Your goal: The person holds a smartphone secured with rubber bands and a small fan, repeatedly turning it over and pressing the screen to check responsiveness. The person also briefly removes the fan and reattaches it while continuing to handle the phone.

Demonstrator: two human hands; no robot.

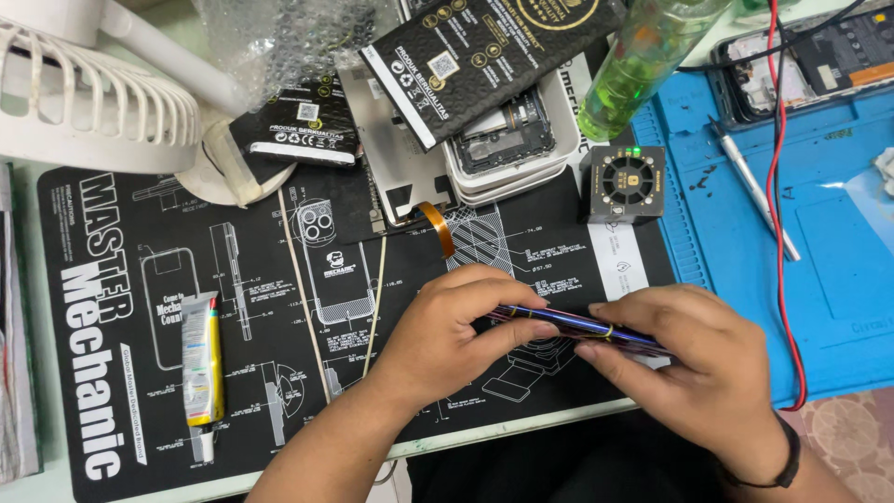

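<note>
At the lower centre of the frame, both hands close on a thin phone (579,328) held edge-on, so that only its purple-blue metallic side shows, with a thin yellow band wrapped round it. The left hand (456,326) pinches the near end, thumb below and curled fingers above, closed firmly on the edge. The right hand (694,359), wearing a dark wristband, grips the far end the same way, thumb on the upper face and fingers folded under it. The phone hovers just above the black work mat (121,279) printed with white diagrams.

The step in hand looks like pressing or seating the phone's two layers together along the edge. The next move probably calls for even pressure worked along the seam, without flexing the thin body.

At the lower left of the frame a small glue tube (202,359) lies on the mat, well apart from the hands. Above the hands, at the upper centre, an opened phone frame (507,140) sits under black printed packets (484,56), with an orange flex ribbon (438,224) curling out. A green bottle (638,65) and a small black cube-shaped fan (626,183) stand right of centre, a blue mat (838,279) fills the right side, and a white desk fan (93,93) is at the upper left.
</note>
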